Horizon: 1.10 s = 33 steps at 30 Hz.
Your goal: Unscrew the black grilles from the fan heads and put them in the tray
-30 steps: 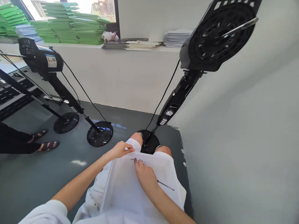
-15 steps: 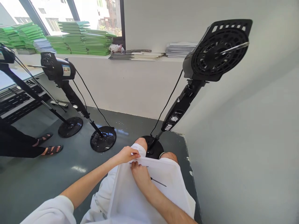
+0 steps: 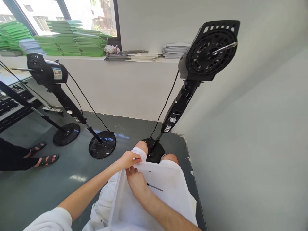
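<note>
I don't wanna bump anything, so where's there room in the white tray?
The white tray has room between the thin dark tool and the right wall, and between the left wall and the right forearm. It's crowded at the far left, around the left hand and right hand.

Likely a workshop: fan stands (image 3: 179, 107), stacked green sheets (image 3: 91, 44).

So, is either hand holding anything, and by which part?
Can't tell: the left hand is at the white tray's far rim, the right hand inside; anything pinched isn't discernible.
</note>
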Available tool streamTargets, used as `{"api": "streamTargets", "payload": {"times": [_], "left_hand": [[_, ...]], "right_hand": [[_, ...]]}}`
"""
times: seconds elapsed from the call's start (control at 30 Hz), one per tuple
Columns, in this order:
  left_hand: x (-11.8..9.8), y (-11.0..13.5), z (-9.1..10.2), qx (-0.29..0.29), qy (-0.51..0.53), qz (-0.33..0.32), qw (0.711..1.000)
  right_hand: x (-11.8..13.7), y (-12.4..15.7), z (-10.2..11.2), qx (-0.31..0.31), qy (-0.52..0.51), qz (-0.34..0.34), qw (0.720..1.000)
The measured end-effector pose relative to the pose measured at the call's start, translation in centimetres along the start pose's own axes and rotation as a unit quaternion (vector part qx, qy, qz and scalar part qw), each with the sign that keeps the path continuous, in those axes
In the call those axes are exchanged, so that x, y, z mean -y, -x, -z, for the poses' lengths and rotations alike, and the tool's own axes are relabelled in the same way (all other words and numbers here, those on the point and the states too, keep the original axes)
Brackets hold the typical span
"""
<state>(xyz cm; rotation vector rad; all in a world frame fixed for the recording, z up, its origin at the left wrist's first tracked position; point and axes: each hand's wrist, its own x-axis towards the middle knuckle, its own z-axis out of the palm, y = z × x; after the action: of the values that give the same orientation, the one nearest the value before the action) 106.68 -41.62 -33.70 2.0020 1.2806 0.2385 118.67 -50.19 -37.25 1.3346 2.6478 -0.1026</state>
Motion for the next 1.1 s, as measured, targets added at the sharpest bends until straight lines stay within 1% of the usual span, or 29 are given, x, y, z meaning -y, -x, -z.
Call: {"api": "streamTargets", "payload": {"times": [0.13,0.3,0.43,0.53,0.6,0.67,0.8,0.9,1.0,1.1], "left_hand": [[-0.2,-0.3,-0.3,0.003,0.002,-0.002,1.0],[-0.6,-0.7,-0.7,0.01,0.007,-0.006,1.0],[-0.4,-0.7,-0.9,0.01,0.009,-0.006,1.0],[-0.1,-0.6,-0.9,0.011,0.011,-0.007,1.0],[0.0,-0.5,-0.9,0.012,0.014,-0.009,1.0],[0.0,-0.5,-0.8,0.013,0.018,-0.012,1.0],[0.0,-0.6,-0.5,0.019,0.025,-0.012,0.999],[0.0,-0.7,-0.4,0.023,0.026,-0.009,0.999],[-0.3,-0.8,-0.3,0.024,0.022,-0.006,0.999],[-0.5,-0.8,-0.3,0.025,0.017,0.0,1.0]], "right_hand": [[0.3,1.3,-0.1,-0.007,-0.004,-0.005,1.0],[0.9,0.3,-0.6,0.011,-0.007,-0.007,1.0],[-0.3,-0.5,-0.4,0.015,-0.011,-0.006,1.0],[-1.8,-0.3,-0.2,0.015,-0.013,-0.005,1.0],[-2.4,0.5,-0.1,0.013,-0.014,-0.003,1.0],[-2.5,1.6,-0.2,0.01,-0.014,0.006,1.0],[-1.8,4.4,-0.5,0.002,-0.014,0.041,0.999],[-1.2,5.3,-0.7,-0.007,-0.02,0.069,0.997],[-1.0,4.2,-0.9,-0.021,-0.026,0.08,0.996],[-1.0,1.7,-1.2,-0.026,-0.032,0.067,0.997]]}}
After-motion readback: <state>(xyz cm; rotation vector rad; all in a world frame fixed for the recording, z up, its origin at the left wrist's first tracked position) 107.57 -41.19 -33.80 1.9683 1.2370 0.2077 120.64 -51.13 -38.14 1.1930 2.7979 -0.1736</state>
